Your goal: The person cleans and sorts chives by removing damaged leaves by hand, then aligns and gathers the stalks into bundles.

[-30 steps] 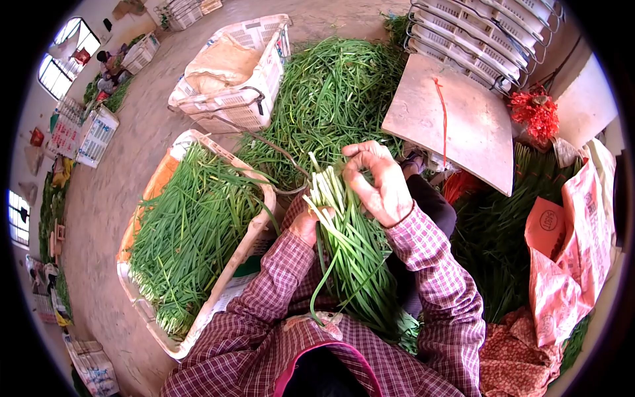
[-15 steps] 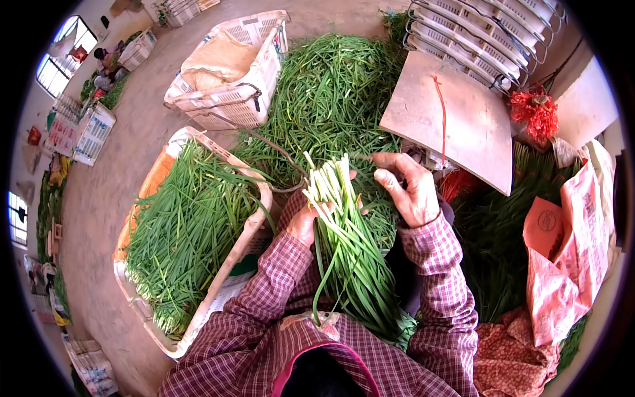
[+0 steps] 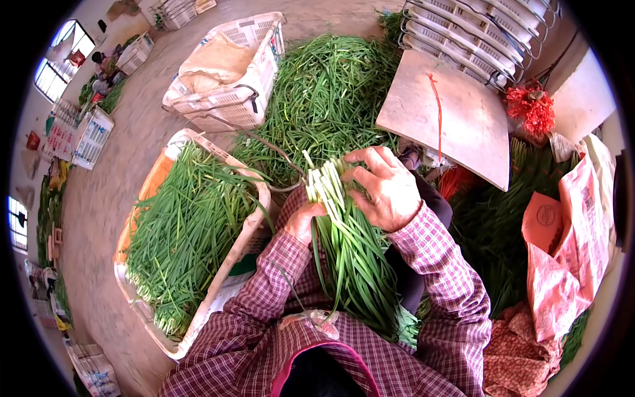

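A bunch of garlic chives (image 3: 350,245), pale stalk ends up and green leaves hanging toward my lap, is gripped by my left hand (image 3: 305,221) around its upper part. From the other side, my right hand (image 3: 385,188) has its bent fingers and thumb against the pale stalks; the fingertips are partly hidden behind them. To the left of my hands sits a crate (image 3: 228,261) heaped with loose garlic chives (image 3: 188,238). A big pile of green chives (image 3: 331,92) lies on the floor just beyond the bunch.
A white crate (image 3: 218,106) holding a tan sack stands at the back left. A board (image 3: 450,112) with a red tie lies before stacked crates (image 3: 463,40). Red ties (image 3: 529,111) hang on the right, above more greens and a pink sack (image 3: 562,245). Another person (image 3: 102,69) sits far left.
My right hand has moved left and down from beside the bunch onto its pale stalk ends. My left hand keeps its hold on the bunch.
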`<state>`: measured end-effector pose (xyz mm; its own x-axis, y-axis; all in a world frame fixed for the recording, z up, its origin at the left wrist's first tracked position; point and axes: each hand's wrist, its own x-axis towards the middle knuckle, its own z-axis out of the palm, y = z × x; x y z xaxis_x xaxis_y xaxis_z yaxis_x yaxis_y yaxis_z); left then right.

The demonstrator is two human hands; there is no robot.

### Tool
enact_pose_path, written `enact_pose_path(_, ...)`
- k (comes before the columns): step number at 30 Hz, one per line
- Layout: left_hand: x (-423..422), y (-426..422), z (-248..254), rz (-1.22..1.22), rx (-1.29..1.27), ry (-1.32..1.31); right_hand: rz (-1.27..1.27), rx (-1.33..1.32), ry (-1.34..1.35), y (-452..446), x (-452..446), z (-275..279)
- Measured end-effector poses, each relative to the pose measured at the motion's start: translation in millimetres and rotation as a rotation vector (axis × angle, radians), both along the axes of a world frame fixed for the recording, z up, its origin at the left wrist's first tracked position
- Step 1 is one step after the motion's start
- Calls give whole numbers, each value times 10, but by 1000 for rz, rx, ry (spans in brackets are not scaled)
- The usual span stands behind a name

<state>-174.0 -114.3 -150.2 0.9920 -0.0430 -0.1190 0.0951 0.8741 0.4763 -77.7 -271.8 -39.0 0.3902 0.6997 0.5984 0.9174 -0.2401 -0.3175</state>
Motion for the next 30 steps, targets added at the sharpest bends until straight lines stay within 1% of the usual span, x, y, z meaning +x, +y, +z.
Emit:
enact_pose_path(3, -3, 16, -8, -12, 16, 23, 23, -53, 51, -14, -23, 86)
enact_pose_path(6, -9, 37, -48, 13, 73, 66, 24, -57, 48, 29, -17, 48)
enact_pose_path(8, -21, 52, -47, 13, 67, 74, 43, -42, 35, 57, -6, -1)
enact_pose_path(10, -13, 92, -111, -56, 25, -14, 19, -23, -41, 74, 6, -41)
enact_pose_path(16, 9, 131, -184, -64, 28, -56, 25, 23, -69, 44, 3, 26)
enact_pose_path(19, 6, 158, -243, -83, 6, -30, 19, 40, -115, 43, 22, 94)
enact_pose_path(24, 1, 116, -133, -103, 3, -51, -26, 28, -222, 13, 143, 379)
enact_pose_path(26, 24, 54, 19, -115, -1, -70, -50, 55, -252, -1, 241, 533)
enact_pose_path(28, 81, -66, 248, -160, -7, -170, -76, 129, -371, -2, 395, 729)
enact_pose_path(30, 111, -78, 193, -160, 11, -182, -159, 219, -524, 4, 599, 926)
